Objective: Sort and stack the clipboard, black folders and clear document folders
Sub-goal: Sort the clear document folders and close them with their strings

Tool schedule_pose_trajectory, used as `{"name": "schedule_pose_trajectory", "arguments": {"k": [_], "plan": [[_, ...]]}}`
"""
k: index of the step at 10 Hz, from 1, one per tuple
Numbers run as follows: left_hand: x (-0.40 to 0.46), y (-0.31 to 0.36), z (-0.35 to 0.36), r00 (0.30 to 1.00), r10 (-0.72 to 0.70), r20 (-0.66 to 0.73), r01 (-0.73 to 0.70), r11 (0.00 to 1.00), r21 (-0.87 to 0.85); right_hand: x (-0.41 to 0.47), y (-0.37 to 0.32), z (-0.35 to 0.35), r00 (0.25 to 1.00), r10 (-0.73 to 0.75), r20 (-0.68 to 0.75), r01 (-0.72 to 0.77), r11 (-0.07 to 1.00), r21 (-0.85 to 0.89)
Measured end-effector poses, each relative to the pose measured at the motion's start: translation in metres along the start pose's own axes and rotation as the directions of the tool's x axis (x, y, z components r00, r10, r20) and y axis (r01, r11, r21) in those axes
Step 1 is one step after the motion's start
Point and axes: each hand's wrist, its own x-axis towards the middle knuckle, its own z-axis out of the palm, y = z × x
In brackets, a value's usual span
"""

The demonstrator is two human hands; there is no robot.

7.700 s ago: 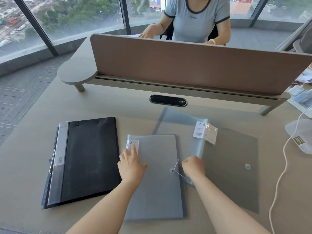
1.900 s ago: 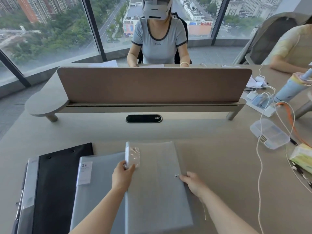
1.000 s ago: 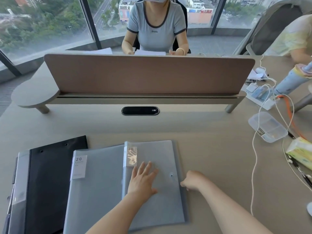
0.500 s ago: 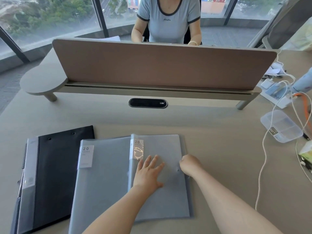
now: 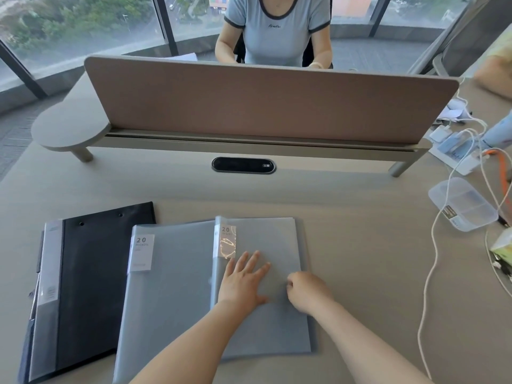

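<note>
Three piles could be made out on the desk (image 5: 360, 245), going big to small. Biggest was the black folders (image 5: 94, 286) stack at the left, with what looked like a clipboard edge and clip poking out along its left side, though that couldn't be told for sure. Next, a clear document folder (image 5: 171, 300) with a "20 pockets" label (image 5: 141, 253) was laid overlapping the black stack's right edge. Then a second clear folder (image 5: 271, 322) was laid overlapping the first one's right side, with at least one more sheet edge showing under its right border.

So the sorting looked mostly done, tbh: black stuff grouped left, clear stuff grouped right. What seemed left was squaring things up, since the clear ones were fanned out rather than stacked flush, and maybe merging everything into one pile. Nothing else loose from the task was seen on the desk.

Smallest bits: the left hand (image 5: 243, 284) was spread flat, fingers apart, palm pressed on the top clear folder near its shiny sticker (image 5: 227, 242). Nothing was gripped by it, just held down. The right hand (image 5: 307, 295) was curled loosely at the folder's right edge, fingertips pinched in around where the button closure would be. Whether anything was actually pinched couldn't be told.
</note>
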Motion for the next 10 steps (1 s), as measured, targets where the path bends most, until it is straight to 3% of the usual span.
{"name": "schedule_pose_trajectory", "arguments": {"k": [3,7,8,9,10], "plan": [[-0.001,0.001,-0.003,1.0,-0.002,0.009,0.002,1.0,-0.012,0.015,0.043,-0.02,0.985,0.172,-0.003,-0.168,0.968,0.186],[-0.002,0.002,-0.007,0.999,-0.008,0.045,0.008,1.0,0.002,0.04,0.007,-0.028,0.995,0.073,-0.064,-0.055,0.967,0.248],[-0.003,0.001,-0.007,0.999,-0.039,0.031,0.039,0.999,-0.005,0.036,0.013,-0.023,0.971,0.153,-0.183,-0.069,0.916,0.396],[-0.009,-0.005,-0.009,0.984,-0.17,-0.05,0.168,0.985,-0.041,0.03,0.025,-0.02,0.924,0.255,-0.284,-0.105,0.885,0.454],[-0.02,-0.012,-0.014,0.926,-0.354,-0.134,0.338,0.933,-0.123,0.023,0.034,-0.016,0.91,0.305,-0.281,-0.162,0.885,0.437]]}}
